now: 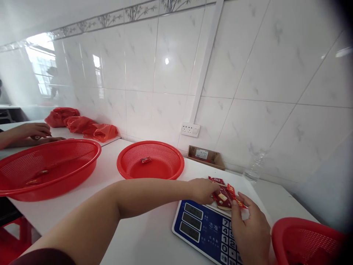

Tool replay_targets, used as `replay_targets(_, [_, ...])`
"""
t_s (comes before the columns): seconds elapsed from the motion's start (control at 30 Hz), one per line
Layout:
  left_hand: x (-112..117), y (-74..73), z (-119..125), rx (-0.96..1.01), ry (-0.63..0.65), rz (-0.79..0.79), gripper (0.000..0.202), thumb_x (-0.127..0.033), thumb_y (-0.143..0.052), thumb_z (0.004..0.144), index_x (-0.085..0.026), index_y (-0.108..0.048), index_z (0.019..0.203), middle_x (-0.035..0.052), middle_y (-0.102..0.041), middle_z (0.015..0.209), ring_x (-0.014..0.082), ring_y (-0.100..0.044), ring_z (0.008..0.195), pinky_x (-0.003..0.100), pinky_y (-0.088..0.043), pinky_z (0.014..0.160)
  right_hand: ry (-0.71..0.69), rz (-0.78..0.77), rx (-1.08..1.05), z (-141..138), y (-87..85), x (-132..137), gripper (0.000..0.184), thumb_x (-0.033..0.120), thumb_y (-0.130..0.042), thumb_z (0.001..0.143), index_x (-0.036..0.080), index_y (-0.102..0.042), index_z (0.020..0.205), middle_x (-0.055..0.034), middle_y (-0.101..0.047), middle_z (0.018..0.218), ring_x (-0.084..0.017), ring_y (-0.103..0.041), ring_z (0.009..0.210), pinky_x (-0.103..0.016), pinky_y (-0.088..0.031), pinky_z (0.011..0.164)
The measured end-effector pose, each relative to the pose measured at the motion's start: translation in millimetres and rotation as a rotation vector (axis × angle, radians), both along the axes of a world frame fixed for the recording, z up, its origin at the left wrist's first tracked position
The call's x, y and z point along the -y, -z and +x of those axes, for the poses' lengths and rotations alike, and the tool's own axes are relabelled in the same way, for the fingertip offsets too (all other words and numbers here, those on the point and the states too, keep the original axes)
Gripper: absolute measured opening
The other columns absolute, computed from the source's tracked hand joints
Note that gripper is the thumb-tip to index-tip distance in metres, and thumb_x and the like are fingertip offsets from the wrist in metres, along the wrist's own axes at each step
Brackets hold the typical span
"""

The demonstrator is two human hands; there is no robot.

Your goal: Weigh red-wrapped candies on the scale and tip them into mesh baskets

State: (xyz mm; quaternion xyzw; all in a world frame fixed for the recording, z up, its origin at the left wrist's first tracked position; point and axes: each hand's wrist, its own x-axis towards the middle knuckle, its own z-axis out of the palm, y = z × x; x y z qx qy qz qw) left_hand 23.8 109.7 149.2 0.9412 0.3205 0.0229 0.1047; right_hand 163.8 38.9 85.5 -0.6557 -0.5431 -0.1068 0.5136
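A blue digital scale (202, 235) with a number keypad and several display windows stands on the white table. Over its weighing plate lies a small pile of wrapped snack packets (224, 198), dark red and bright red. My left hand (203, 190) reaches in from the left, its fingers closed at the pile's left side and partly hidden by it. On the right, my right hand (249, 226) grips the pile's edge between thumb and fingers, near a bright red wrapper. Part of the keypad is covered by my right hand.
A red basket (176, 158) with one small packet stands behind my left forearm. Another red basket (93, 162) is at left, beside a co-worker's hands (33, 132). Red plastic bags (102, 131), a cardboard box (219, 158), a clear plastic bottle (255, 167) and a third basket (286, 230) surround the table.
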Motion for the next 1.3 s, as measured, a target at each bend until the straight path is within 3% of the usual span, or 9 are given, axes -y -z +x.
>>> replay_targets(0.13, [-11.3, -11.3, -22.5, -0.004, -0.107, 0.03, 0.038, -0.023, -0.055, 0.075, -0.02, -0.051, 0.113, 0.0086, -0.057, 0.111, 0.0228, -0.057, 0.097, 0.029, -0.046, 0.076, 0.007, -0.049, -0.023, 1.5, -0.2, 0.1, 0.048, 0.042, -0.04, 0.076, 0.009, -0.062, 0.102, -0.0181, -0.066, 0.098, -0.031, -0.059, 0.092, -0.044, -0.044, 0.083])
replay_targets(0.37, [-36.3, -48.8, -103.8, -0.09, -0.422, 0.084, 0.037, -0.016, -0.05, 0.076, -0.016, -0.051, 0.112, 0.0126, -0.056, 0.109, 0.0287, -0.054, 0.098, 0.035, -0.045, 0.075, 0.085, -0.14, 0.018, 2.4, 3.7, -4.0, 0.054, 0.044, -0.035, 0.076, 0.008, -0.059, 0.109, -0.0185, -0.066, 0.101, -0.032, -0.057, 0.096, -0.053, -0.034, 0.094])
replay_targets(0.47, [-37.7, -51.1, -111.2, -0.095, -0.415, 0.072, 0.035, -0.025, -0.051, 0.079, -0.015, -0.052, 0.113, 0.0145, -0.052, 0.118, 0.0322, -0.048, 0.109, 0.038, -0.043, 0.082, 0.114, -0.169, 0.095, 0.8, 9.5, -6.0, 0.057, 0.048, -0.031, 0.08, 0.01, -0.053, 0.117, -0.0175, -0.064, 0.107, -0.031, -0.056, 0.102, -0.056, -0.025, 0.099])
replay_targets(0.6, [-33.2, -33.5, -77.0, -0.028, -0.218, 0.033, 0.047, -0.042, -0.047, 0.086, -0.019, -0.043, 0.126, 0.0104, -0.042, 0.135, 0.0274, -0.037, 0.124, 0.037, -0.036, 0.095, 0.128, -0.249, 0.156, 1.0, 16.3, -7.2, 0.063, 0.054, -0.027, 0.082, 0.011, -0.048, 0.124, -0.0167, -0.065, 0.107, -0.031, -0.057, 0.102, -0.057, -0.022, 0.1])
replay_targets(0.8, [-26.2, -2.3, -1.7, 0.077, 0.014, 0.019, 0.049, -0.043, -0.044, 0.089, -0.017, -0.039, 0.13, 0.0093, -0.044, 0.134, 0.0197, -0.034, 0.126, 0.031, -0.028, 0.103, 0.055, -0.235, 0.137, 5.1, 18.6, -8.3, 0.053, 0.042, -0.023, 0.085, 0.015, -0.051, 0.121, -0.0117, -0.069, 0.095, -0.025, -0.062, 0.091, -0.051, -0.028, 0.099])
replay_targets(1.03, [-32.5, 16.0, 47.7, 0.074, -0.066, 0.034, 0.07, -0.062, -0.036, 0.084, -0.016, -0.032, 0.136, 0.0159, -0.035, 0.139, 0.031, -0.023, 0.132, 0.05, -0.023, 0.103, 0.004, -0.177, -0.045, 3.8, 7.9, -4.1, 0.057, 0.042, -0.028, 0.083, 0.008, -0.048, 0.125, -0.0194, -0.059, 0.118, -0.032, -0.054, 0.108, -0.049, -0.038, 0.091])
replay_targets(1.13, [-33.6, 20.2, 61.5, 0.019, -0.069, 0.034, 0.07, -0.065, -0.036, 0.081, -0.021, -0.035, 0.135, 0.0161, -0.036, 0.138, 0.0341, -0.026, 0.13, 0.058, -0.019, 0.101, -0.006, -0.173, -0.153, 2.8, 3.5, -1.2, 0.06, 0.043, -0.029, 0.084, 0.007, -0.044, 0.129, -0.0208, -0.055, 0.122, -0.034, -0.052, 0.11, -0.047, -0.04, 0.087])
replay_targets(1.3, [-32.1, 23.1, 73.5, -0.03, -0.01, 0.083, 0.056, -0.061, -0.044, 0.077, -0.027, -0.05, 0.121, 0.0126, -0.048, 0.124, 0.0331, -0.043, 0.115, 0.053, -0.032, 0.093, -0.039, -0.106, -0.269, 2.5, 3.2, -0.1, 0.058, 0.043, -0.033, 0.085, 0.008, -0.041, 0.131, -0.021, -0.05, 0.128, -0.033, -0.048, 0.115, -0.047, -0.037, 0.091])
